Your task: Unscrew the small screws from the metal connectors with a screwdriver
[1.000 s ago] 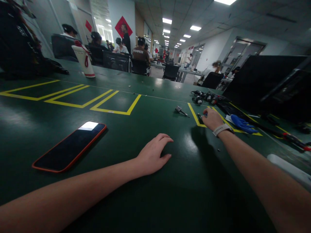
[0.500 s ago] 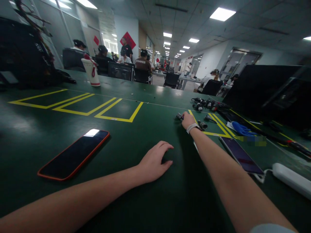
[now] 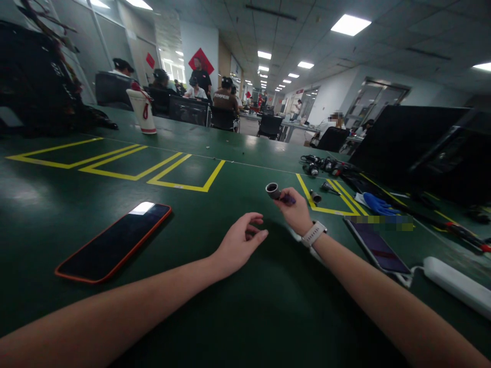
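My right hand (image 3: 295, 208), with a pale watch on its wrist, pinches a grey metal pipe fitting (image 3: 272, 191) above the green table. Its round open mouth faces up and towards me, and a purple part shows beside my fingers. My left hand (image 3: 240, 245) is open, its fingers loosely curved around nothing, just left of the right hand. Behind the right hand, a second metal fitting (image 3: 315, 197) and a dark piece with a thin stem (image 3: 330, 188) lie in a yellow-taped rectangle.
A phone with an orange edge (image 3: 115, 243) lies at left, another phone (image 3: 378, 245) at right by a white power strip (image 3: 456, 286). Blue gloves (image 3: 379, 204), black cable gear (image 3: 324, 164) and a monitor (image 3: 410, 143) stand further right. A paper cup (image 3: 141, 108) is at the back left.
My right hand has drawn back towards me, lifting the pipe fitting, whose mouth now shows. My left hand has risen slightly, its fingers a little closer together.
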Demonstrator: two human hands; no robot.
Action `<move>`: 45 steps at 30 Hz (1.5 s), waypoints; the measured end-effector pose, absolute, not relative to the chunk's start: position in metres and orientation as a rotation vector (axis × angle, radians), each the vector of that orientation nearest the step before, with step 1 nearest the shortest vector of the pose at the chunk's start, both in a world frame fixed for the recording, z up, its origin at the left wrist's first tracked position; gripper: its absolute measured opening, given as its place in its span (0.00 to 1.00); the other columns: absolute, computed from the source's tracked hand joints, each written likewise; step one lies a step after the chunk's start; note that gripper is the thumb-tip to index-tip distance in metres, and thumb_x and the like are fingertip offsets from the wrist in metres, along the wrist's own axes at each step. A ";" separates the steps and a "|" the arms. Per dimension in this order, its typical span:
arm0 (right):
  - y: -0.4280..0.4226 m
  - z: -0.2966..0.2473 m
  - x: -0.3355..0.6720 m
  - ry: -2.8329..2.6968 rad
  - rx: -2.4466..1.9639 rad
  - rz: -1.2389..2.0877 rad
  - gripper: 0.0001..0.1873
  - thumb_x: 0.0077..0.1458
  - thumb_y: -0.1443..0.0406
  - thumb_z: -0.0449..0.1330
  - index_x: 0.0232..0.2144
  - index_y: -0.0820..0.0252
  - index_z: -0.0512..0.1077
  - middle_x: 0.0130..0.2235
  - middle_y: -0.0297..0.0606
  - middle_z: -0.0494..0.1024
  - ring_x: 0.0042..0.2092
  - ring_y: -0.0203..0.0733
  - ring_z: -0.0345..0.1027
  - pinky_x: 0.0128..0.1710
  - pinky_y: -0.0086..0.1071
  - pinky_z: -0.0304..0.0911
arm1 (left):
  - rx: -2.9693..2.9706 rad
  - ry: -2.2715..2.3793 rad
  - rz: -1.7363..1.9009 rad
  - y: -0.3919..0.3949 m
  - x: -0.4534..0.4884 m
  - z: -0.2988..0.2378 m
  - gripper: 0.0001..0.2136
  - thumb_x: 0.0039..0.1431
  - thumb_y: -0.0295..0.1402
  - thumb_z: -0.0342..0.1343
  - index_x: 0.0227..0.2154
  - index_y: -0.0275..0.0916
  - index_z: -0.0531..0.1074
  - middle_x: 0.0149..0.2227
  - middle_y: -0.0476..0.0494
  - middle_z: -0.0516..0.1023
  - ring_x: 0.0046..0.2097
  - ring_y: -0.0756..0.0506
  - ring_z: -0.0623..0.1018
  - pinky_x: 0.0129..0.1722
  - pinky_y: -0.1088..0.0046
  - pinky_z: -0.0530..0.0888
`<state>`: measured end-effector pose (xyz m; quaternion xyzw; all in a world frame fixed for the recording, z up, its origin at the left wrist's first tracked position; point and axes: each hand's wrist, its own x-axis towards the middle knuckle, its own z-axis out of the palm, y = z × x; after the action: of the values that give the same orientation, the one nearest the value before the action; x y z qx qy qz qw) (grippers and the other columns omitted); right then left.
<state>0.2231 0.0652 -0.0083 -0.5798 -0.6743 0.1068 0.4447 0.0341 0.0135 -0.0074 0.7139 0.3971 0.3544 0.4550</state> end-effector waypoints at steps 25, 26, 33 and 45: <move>-0.065 0.033 0.207 -1.636 -0.820 0.484 0.10 0.56 0.69 0.56 0.38 0.50 0.72 0.28 0.34 0.73 0.30 0.39 0.66 0.28 0.36 0.61 | 2.078 0.924 1.029 0.015 0.028 -0.009 0.06 0.52 0.31 0.55 0.32 0.40 0.63 0.32 0.51 0.69 0.33 0.49 0.70 0.33 0.72 0.68; -0.066 0.033 0.206 -1.708 -0.841 0.442 0.11 0.55 0.71 0.56 0.38 0.51 0.72 0.28 0.34 0.73 0.30 0.39 0.66 0.28 0.36 0.61 | 2.095 0.953 1.017 0.015 0.029 -0.009 0.06 0.52 0.32 0.56 0.31 0.40 0.63 0.31 0.51 0.69 0.32 0.49 0.70 0.32 0.72 0.68; -0.064 0.034 0.198 -1.916 -0.971 0.306 0.06 0.52 0.72 0.58 0.32 0.57 0.70 0.28 0.33 0.73 0.29 0.36 0.65 0.29 0.33 0.60 | 2.256 1.034 0.914 0.017 0.028 -0.013 0.05 0.50 0.32 0.56 0.27 0.40 0.65 0.29 0.50 0.70 0.33 0.47 0.70 0.32 0.71 0.65; -0.048 0.021 0.201 -1.410 -1.086 1.025 0.15 0.57 0.57 0.54 0.25 0.59 0.73 0.25 0.34 0.74 0.28 0.36 0.66 0.26 0.29 0.62 | 2.164 1.039 0.915 0.018 0.028 -0.014 0.03 0.50 0.30 0.55 0.26 0.39 0.65 0.27 0.51 0.69 0.31 0.48 0.69 0.30 0.72 0.65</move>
<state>0.2009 -0.0477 0.0206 -0.4523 -0.5876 0.4270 0.5175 0.0277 0.0180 -0.0141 0.8079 0.3881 0.3418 0.2824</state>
